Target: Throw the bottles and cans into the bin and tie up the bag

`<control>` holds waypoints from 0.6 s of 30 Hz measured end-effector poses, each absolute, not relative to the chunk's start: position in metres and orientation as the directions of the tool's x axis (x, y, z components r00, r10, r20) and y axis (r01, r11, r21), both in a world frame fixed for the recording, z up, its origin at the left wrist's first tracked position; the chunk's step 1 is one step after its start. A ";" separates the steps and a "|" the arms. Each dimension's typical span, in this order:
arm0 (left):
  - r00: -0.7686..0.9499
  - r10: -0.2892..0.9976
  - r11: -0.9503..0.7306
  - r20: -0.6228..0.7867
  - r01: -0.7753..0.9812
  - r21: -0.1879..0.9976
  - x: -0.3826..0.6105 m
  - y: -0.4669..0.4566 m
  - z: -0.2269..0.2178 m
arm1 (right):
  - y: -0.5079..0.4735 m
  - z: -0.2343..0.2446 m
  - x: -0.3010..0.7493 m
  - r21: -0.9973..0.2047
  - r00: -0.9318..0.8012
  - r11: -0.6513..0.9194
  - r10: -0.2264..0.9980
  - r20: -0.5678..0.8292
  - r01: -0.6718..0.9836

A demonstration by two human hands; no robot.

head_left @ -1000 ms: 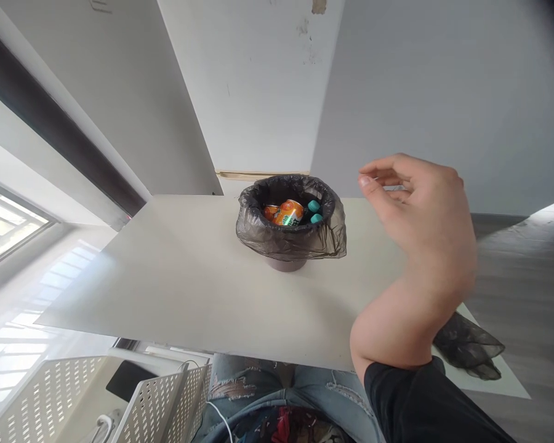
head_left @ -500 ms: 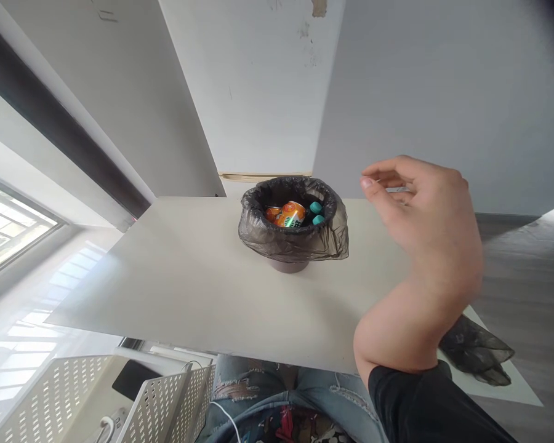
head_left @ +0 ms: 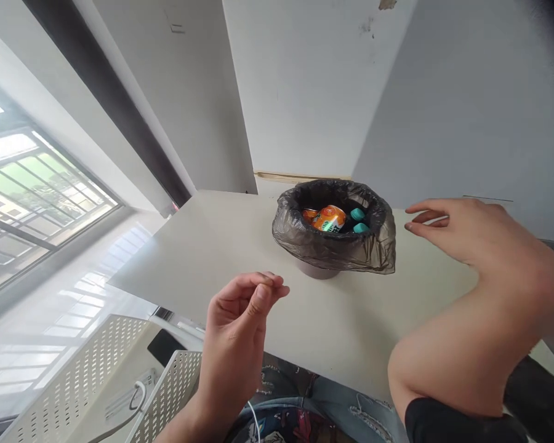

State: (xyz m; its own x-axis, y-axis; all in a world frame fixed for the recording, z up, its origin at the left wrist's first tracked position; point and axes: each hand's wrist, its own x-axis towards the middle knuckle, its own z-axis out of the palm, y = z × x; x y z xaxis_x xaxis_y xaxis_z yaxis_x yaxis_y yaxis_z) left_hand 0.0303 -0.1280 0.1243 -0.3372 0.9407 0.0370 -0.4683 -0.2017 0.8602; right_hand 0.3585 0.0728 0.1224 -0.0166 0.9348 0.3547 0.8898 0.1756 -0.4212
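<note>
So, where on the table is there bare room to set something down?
The table is bare left of the bin, toward the window, and in front of it, right of the left hand. Crowded: inside the bin, with an orange can and teal caps.

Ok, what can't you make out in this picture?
Head view:
Floor of the bin: hidden by the bag and its contents.
Below the teal caps: hidden by bag's rim and shadow.
Full lettering on the orange can: too small.
Near end of the basket: cut by the bottom edge.
</note>
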 end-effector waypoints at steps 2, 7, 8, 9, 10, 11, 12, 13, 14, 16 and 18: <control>-0.334 0.941 -0.217 0.054 -0.473 0.854 0.030 -0.129 0.125 | 0.082 0.116 0.362 -0.389 0.003 0.088 0.974 0.227 0.917; -0.310 0.947 -0.231 0.084 -0.477 0.848 0.029 -0.127 0.128 | 0.087 0.122 0.349 -0.332 0.043 -0.050 0.999 -0.029 0.942; -0.307 0.947 -0.235 0.091 -0.476 0.848 0.029 -0.126 0.128 | 0.087 0.124 0.345 -0.312 0.045 -0.063 0.997 -0.064 0.948; -0.307 0.947 -0.239 0.095 -0.475 0.847 0.029 -0.125 0.128 | 0.087 0.126 0.341 -0.292 0.044 -0.070 0.995 -0.094 0.954; -0.307 0.947 -0.240 0.095 -0.478 0.845 0.029 -0.124 0.128 | 0.086 0.128 0.338 -0.275 0.045 -0.078 0.991 -0.124 0.958; -0.310 0.946 -0.240 0.093 -0.482 0.843 0.029 -0.123 0.128 | 0.086 0.129 0.335 -0.260 0.044 -0.082 0.988 -0.148 0.962; -0.314 0.945 -0.240 0.088 -0.487 0.840 0.029 -0.122 0.127 | 0.086 0.130 0.333 -0.252 0.038 -0.078 0.986 -0.163 0.965; -0.318 0.944 -0.240 0.084 -0.490 0.838 0.029 -0.121 0.126 | 0.087 0.129 0.332 -0.246 0.027 -0.070 0.984 -0.174 0.967; -0.324 0.943 -0.241 0.081 -0.493 0.836 0.029 -0.120 0.125 | 0.087 0.129 0.331 -0.244 0.015 -0.059 0.984 -0.180 0.968; -0.331 0.941 -0.240 0.075 -0.492 0.837 0.029 -0.118 0.124 | 0.089 0.126 0.331 -0.239 -0.006 -0.039 0.983 -0.183 0.970; -0.330 0.942 -0.231 0.067 -0.490 0.840 0.029 -0.117 0.124 | 0.090 0.123 0.330 -0.236 -0.022 -0.023 0.983 -0.185 0.972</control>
State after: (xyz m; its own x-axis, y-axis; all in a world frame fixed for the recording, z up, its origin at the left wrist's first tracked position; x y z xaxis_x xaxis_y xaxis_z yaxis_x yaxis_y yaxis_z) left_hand 0.0290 -0.1170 0.1238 -0.3296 0.9417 0.0668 -0.4904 -0.2313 0.8402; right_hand 0.3305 0.0900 0.1230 -0.0215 0.9826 -0.1847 0.9715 -0.0231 -0.2358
